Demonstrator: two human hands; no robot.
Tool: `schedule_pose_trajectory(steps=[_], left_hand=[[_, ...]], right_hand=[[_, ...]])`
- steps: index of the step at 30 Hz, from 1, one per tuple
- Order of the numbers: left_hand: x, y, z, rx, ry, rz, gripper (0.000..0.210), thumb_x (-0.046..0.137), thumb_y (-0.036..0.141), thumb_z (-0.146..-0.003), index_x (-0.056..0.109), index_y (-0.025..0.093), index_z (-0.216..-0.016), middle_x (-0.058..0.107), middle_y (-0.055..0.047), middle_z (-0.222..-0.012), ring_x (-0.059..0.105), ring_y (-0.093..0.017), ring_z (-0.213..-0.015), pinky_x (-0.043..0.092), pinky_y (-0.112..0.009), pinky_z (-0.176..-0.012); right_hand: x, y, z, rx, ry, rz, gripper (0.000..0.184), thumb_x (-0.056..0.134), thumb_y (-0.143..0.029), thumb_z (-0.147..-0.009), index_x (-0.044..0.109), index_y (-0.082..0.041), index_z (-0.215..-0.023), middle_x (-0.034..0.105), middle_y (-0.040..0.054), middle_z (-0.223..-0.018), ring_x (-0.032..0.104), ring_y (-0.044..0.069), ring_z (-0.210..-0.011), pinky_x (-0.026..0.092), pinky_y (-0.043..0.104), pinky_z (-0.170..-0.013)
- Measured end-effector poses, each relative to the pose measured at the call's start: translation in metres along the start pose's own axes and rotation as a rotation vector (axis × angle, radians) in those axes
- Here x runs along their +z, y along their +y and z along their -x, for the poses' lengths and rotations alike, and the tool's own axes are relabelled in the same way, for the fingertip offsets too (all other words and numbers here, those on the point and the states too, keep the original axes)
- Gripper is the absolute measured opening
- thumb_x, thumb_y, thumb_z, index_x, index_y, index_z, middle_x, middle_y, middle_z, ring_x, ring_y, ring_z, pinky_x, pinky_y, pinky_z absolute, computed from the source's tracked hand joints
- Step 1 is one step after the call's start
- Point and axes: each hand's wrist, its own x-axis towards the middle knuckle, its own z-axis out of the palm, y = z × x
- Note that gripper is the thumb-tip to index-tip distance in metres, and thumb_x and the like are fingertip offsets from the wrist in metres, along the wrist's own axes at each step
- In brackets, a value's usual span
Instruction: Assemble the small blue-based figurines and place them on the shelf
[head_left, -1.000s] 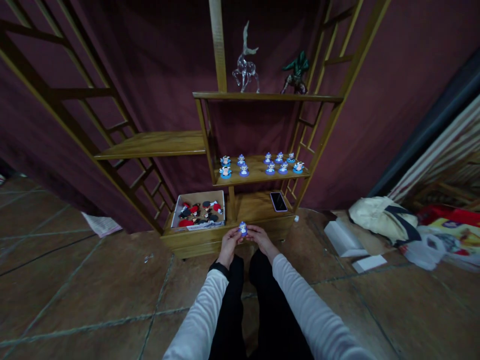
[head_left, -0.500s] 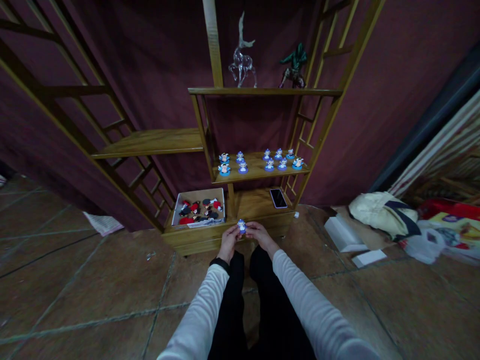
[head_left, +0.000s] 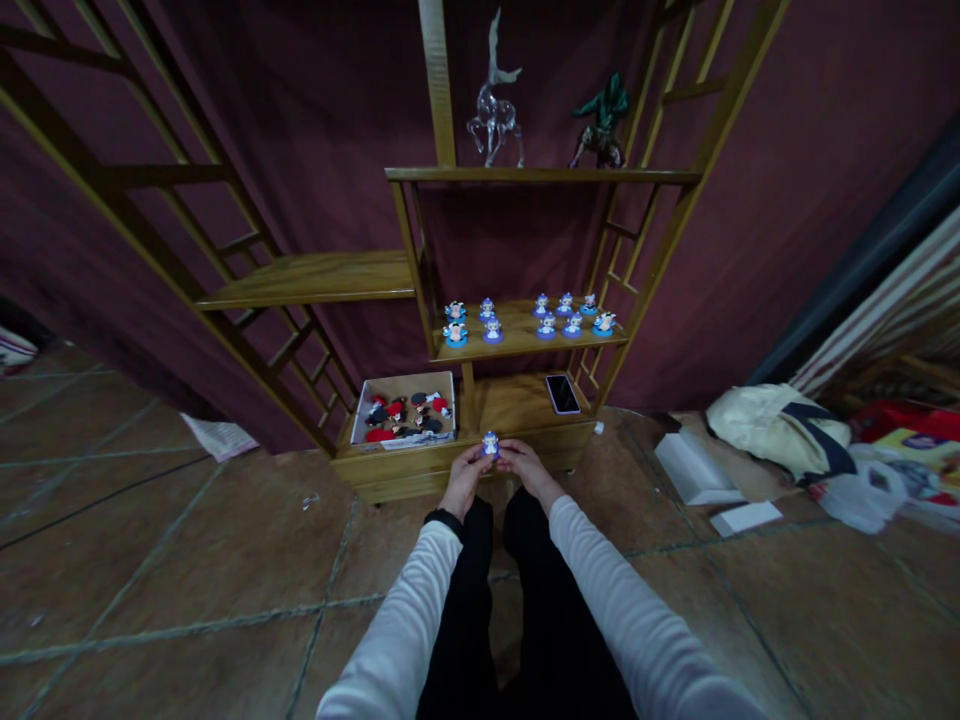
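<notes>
A small purple-and-white figurine (head_left: 490, 445) is held upright between both hands, in front of the low shelf. My left hand (head_left: 466, 473) pinches it from the left, and my right hand (head_left: 526, 466) has its fingers closed on the other side. Beyond them, on the middle shelf (head_left: 517, 345), several similar figurines stand in two rows with a gap between the left and right groups. Purple ones include this figurine (head_left: 492, 330); blue-based ones include this figurine (head_left: 455, 334). A cardboard box (head_left: 367, 398) on the lower shelf holds several red-and-black figurines.
A phone (head_left: 562, 394) lies on the lower shelf. Above stand a clear deer ornament (head_left: 495, 125) and a dark green statue (head_left: 602, 122). A white box (head_left: 697, 468), a cream bag (head_left: 776, 428) and a plastic bag (head_left: 862, 490) lie on the floor at right.
The view has shifted slightly, so the shelves sit a little further right and higher. Both hands still hold the purple figurine in nearly the same pose.
</notes>
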Motion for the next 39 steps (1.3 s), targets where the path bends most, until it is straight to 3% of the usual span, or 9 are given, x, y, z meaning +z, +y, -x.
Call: schedule_pose_trajectory(steps=[14,39], left_hand=[[-0.0025,-0.0040,-0.0018,0.109,-0.005,-0.045,0.049,0.080,0.020,-0.050,0.063,0.014,-0.096,0.068,-0.006,-0.087,0.060,-0.014,-0.075,0.043,-0.027,-0.075],[0.0029,-0.0002,0.0047,0.117,-0.017,-0.082,0.049,0.081,0.018,-0.047,0.065,0.014,-0.094,0.069,-0.008,-0.086,0.062,-0.017,-0.079,0.046,-0.031,-0.077]], right_hand=[[0.0023,-0.0045,0.0034,0.025,-0.024,0.012,0.041,0.077,-0.037,-0.051,0.065,-0.018,-0.085,0.065,0.0008,-0.072,0.059,0.012,-0.063,0.047,0.029,-0.068],[0.0039,-0.0069,0.0071,-0.029,-0.086,0.041,0.033,0.075,-0.037,-0.055,0.067,-0.020,-0.082,0.067,0.0025,-0.082,0.060,0.016,-0.078,0.045,0.028,-0.072]])
